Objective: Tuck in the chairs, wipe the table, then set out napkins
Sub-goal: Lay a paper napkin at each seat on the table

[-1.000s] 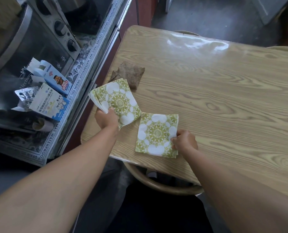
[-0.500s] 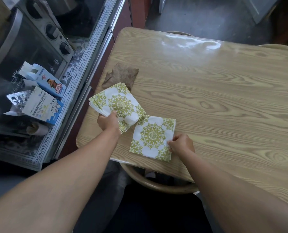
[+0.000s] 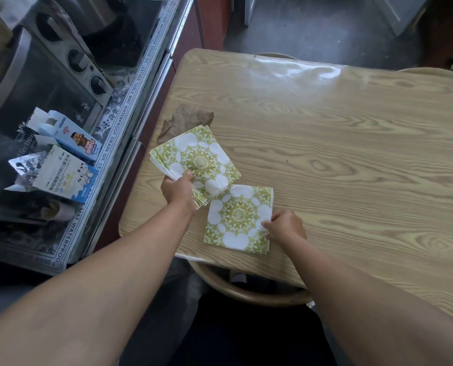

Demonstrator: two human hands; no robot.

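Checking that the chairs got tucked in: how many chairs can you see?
3. Near chair under the table's near edge, far chair peeking past the far edge, right chair at the far right corner. Others may be hidden.

Napkin on table, cloth behind, stack between.

The pale wood-grain counter bears one green-patterned napkin lying flat, its right edge pinched by the right fingers. A brown cloth lies just beyond the napkin stack in the left fingers.
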